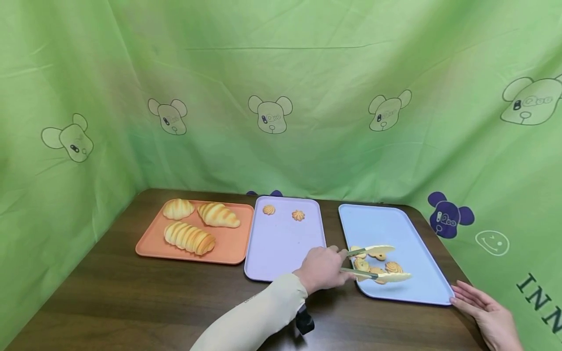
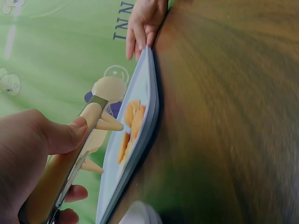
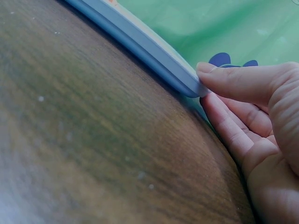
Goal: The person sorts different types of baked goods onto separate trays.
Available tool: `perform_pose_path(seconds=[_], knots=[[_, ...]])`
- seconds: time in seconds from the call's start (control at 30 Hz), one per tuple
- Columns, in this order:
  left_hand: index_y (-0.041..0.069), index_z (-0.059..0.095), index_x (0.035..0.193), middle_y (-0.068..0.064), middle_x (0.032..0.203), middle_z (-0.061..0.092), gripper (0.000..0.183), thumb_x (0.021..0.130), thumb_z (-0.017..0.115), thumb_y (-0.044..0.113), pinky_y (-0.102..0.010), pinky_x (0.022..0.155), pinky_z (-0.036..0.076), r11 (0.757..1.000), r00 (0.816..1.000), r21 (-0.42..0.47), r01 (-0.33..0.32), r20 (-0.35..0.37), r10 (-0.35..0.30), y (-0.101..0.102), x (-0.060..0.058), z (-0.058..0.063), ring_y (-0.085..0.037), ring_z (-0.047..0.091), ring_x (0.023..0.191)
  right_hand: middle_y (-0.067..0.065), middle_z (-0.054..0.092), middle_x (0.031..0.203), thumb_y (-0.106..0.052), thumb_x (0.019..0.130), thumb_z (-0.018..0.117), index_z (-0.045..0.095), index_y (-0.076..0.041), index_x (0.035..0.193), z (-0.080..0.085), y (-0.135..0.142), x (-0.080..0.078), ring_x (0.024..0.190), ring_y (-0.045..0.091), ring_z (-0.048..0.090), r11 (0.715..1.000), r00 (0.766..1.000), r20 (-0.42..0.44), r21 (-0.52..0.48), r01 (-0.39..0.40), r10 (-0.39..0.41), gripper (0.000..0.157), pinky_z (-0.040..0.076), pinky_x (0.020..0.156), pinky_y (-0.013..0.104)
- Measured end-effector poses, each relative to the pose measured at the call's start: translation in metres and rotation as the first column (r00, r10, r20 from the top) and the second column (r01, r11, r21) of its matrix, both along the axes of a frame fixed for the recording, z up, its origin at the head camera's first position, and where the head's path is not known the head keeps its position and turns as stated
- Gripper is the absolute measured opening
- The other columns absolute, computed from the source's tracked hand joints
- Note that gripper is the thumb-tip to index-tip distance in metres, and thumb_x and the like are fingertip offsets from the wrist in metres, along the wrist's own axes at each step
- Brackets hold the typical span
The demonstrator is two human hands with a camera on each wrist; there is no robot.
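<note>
Blue tray [image 1: 377, 224]: R side of the brown wood-grain bench [image 1: 114, 292], near-R corner by the bench's edge.
Cookies [image 1: 393, 267]: grouped in blue tray's near-L part, some w/ ridged tops, several partly hidden by tongs [image 1: 372, 276].
Tongs' pose: cream ends, arms spread apart over the cookies; contact w/ any cookie can't be told.
L hand [image 1: 322, 268]: grips tongs by the handle, thumb along one side, other fingers curled; cream sleeve [image 1: 259, 312], black device [image 1: 304, 320] below the wrist.
R hand [image 1: 485, 312]: pinches blue tray's near-R corner btwn thumb and fingers.
Lilac tray [image 1: 285, 243]: ctr of bench, a gap from blue tray; swirl cookie [image 1: 269, 209] and star-shaped cookie [image 1: 298, 215] toward its far end.
Orange tray [image 1: 153, 243]: L side, just beside lilac tray, w/ long ridged roll [image 1: 189, 237] in front, rounded roll [image 1: 178, 209] far L, tapered roll [image 1: 219, 215] far R.
Bkgd: green curtain [image 1: 307, 58] w/ outlined mouse heads; purple mouse head [image 1: 448, 219] and white smiley [image 1: 492, 243] at R.
</note>
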State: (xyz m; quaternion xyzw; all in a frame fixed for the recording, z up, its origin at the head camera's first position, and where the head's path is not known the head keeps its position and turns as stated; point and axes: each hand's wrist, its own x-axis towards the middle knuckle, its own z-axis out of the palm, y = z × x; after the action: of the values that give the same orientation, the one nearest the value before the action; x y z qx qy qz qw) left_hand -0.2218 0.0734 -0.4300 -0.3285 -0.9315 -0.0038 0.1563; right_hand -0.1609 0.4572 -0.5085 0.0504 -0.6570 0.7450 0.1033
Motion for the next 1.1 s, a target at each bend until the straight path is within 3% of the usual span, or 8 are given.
perform_pose_path(seconds=[0.37,0.8,1.1], knots=[[0.024,0.067,0.129,0.009,0.089,0.067,0.062,0.087,0.060,0.069,-0.023,0.046,0.042,0.999,0.999,-0.033,-0.030,0.032,0.031,0.020,0.005,-0.009,-0.003,0.060,0.064,-0.004,0.075,0.102,0.024,0.088,0.056,0.075,-0.020,0.114,-0.002,0.001,-0.002,0.095,0.001,0.069,1.000,1.000,-0.012,-0.014,-0.013,0.013,0.054,0.051,0.076,0.014],[0.022,0.070,0.118,0.007,0.084,0.065,0.054,0.087,0.061,0.067,-0.026,0.049,0.043,0.996,0.992,-0.041,-0.084,0.091,0.087,0.029,0.006,-0.009,-0.007,0.062,0.069,-0.005,0.075,0.101,0.022,0.088,0.059,0.075,-0.021,0.114,-0.002,0.003,-0.002,0.094,0.002,0.069,1.000,1.000,0.011,-0.006,0.000,0.000,0.052,0.051,0.076,0.015],[0.023,0.072,0.101,0.008,0.075,0.063,0.042,0.092,0.058,0.062,-0.026,0.045,0.041,0.996,0.997,-0.045,-0.071,0.019,0.072,0.031,0.005,-0.014,-0.008,0.058,0.058,-0.004,0.075,0.101,0.020,0.089,0.058,0.075,-0.023,0.111,-0.003,0.006,-0.001,0.094,0.002,0.069,1.000,0.999,0.033,-0.007,-0.021,0.021,0.052,0.052,0.075,0.017]])
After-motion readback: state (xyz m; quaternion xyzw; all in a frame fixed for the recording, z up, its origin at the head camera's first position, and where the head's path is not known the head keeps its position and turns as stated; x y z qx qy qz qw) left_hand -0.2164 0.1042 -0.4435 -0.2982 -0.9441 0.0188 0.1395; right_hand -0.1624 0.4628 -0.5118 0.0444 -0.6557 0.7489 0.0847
